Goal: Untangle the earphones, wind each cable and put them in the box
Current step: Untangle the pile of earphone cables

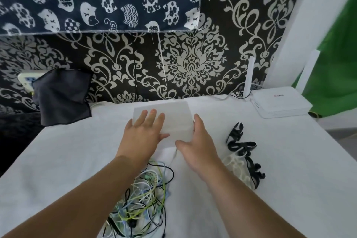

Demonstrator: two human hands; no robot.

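**Bright, soft light with a wide-angle bend**

Even, diffuse light fills the scene, with no hard glare. The white worktop [289, 160] is nearly washed out, so the pale box [173, 110] barely stands off from it. Only faint, soft shadows lie under the left hand [143, 133] and right hand [197, 145]. The whole picture is slightly soft, the fingers a little smeared. Straight lines bow towards the borders, and the left side falls darker.

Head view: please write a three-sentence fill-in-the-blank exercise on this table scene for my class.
1. The left hand rests flat on the translucent white plastic box, and the right hand touches its ____ side.
2. The tangled heap of coloured earphone cables lies on the ____ tablecloth.
3. The dark grey cloth hangs to the box's ____.
Missing words: right; white; left.
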